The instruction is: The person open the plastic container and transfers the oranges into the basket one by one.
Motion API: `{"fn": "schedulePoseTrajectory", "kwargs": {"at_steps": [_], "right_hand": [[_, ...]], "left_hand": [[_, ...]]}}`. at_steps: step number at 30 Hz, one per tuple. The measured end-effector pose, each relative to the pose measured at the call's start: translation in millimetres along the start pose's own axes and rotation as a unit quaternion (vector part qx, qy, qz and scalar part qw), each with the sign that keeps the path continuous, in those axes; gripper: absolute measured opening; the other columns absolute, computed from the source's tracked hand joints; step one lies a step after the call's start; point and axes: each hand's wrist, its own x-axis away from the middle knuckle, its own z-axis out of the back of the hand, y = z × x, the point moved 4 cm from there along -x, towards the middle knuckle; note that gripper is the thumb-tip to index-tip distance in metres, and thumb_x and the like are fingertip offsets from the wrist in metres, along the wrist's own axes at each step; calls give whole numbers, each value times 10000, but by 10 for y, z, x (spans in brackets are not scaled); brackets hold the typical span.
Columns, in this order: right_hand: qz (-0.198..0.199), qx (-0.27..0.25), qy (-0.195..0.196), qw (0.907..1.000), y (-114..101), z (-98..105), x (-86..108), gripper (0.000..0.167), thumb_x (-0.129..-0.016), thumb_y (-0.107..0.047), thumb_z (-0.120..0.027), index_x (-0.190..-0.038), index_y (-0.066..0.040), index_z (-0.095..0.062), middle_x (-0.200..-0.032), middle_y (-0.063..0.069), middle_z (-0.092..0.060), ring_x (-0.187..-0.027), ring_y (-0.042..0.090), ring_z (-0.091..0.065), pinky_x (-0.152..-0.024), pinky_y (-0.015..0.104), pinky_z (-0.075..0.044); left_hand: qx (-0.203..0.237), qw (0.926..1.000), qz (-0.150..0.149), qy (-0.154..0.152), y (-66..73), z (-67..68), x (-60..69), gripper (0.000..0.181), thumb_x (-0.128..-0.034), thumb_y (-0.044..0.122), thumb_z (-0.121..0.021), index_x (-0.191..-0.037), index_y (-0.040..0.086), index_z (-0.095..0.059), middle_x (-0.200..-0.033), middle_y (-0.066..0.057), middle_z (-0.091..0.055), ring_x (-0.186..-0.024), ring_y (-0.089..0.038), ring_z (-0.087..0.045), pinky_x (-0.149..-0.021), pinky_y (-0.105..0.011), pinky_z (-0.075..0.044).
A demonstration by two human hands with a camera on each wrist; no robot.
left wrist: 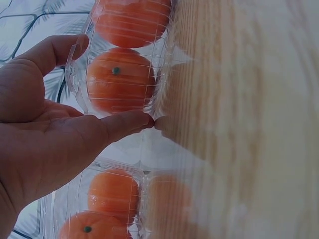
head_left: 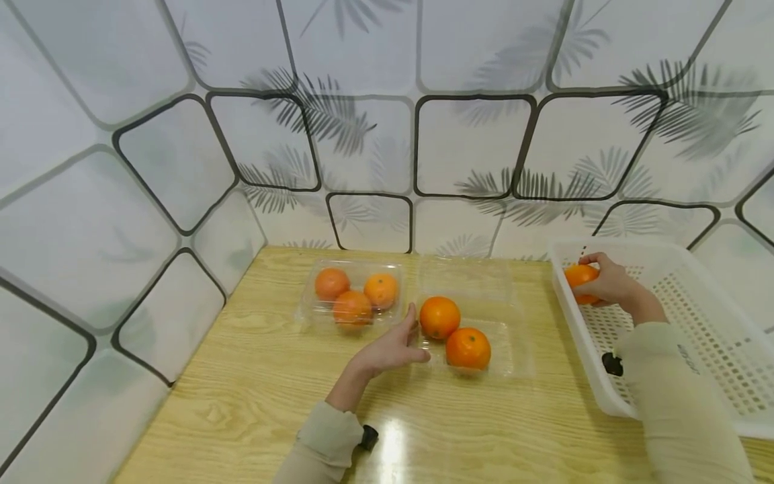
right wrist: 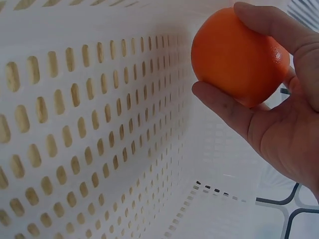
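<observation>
Head view: at 3 o'clock, right hand (head_left: 613, 282) grips 1 orange (head_left: 576, 277), likely firm, best cupped midway; at 6, spread left hand (head_left: 387, 349) touches clamshell (head_left: 500, 349).

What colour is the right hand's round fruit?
The fruit is orange, clearest in the right wrist view.

Fruit (right wrist: 239, 57) is orange, basket (head_left: 701, 309) white, wall (head_left: 471, 148) leaf-patterned.

From overhead, the head view faces forward and down, covering the white basket (head_left: 584, 343) and the table (head_left: 242, 403) left of it. Left of the basket, the left-wrist view sits low and close, tipped sideways; both show the clear box (head_left: 502, 346). Inside the basket, the right-wrist view sits close, sharing the orange (right wrist: 234, 55) with the head view.
</observation>
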Motion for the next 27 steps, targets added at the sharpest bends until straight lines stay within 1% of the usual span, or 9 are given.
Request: {"fn": "schedulePoseTrajectory", "kwargs": {"at_steps": [3,7,12,17,27], "right_hand": [[-24,39,52,10000,0,-19,0,756,-874,-115,-699,-1407,99,-208,-1289,445,-328,-1015,465,-565,-714,447,-592],[-50,65,68,9999,13,-54,-14,770,-874,-120,-696,-1419,102,-200,-1293,437,-326,-1070,506,-511,-726,451,-587],[-93,178,101,9997,37,-98,-50,784,-888,-143,-694,-1447,98,-200,-1315,424,-324,-1104,508,-473,-726,421,-577],[-98,227,181,9995,15,-136,-66,780,-883,-152,-689,-1457,88,-219,-1324,431,-317,-1111,512,-454,-706,398,-564],[-138,258,361,9989,-12,-217,-91,761,-883,-151,-681,-1478,66,-259,-1380,445,-299,-1154,519,-435,-688,354,-535]], "left_hand": [[3,10000,21,16,-7,-3,-7,1074,-876,60,-675,-1571,85,142,-1648,-138,94,-1511,-286,-127,-1200,-410,-184],[-14,10000,8,24,-4,-7,-11,1074,-876,67,-679,-1570,70,141,-1648,-155,76,-1511,-293,-124,-1200,-417,-184],[21,10000,-3,5,-2,-7,-15,1065,-881,56,-669,-1568,71,145,-1648,-160,71,-1513,-286,-111,-1201,-416,-174],[51,10000,-4,23,-9,-6,-15,1064,-880,49,-669,-1568,73,143,-1649,-154,73,-1513,-278,-108,-1202,-414,-173],[-36,10000,-10,36,22,-5,8,1072,-878,63,-673,-1567,73,149,-1648,-177,38,-1514,-274,-104,-1203,-419,-170]]}}
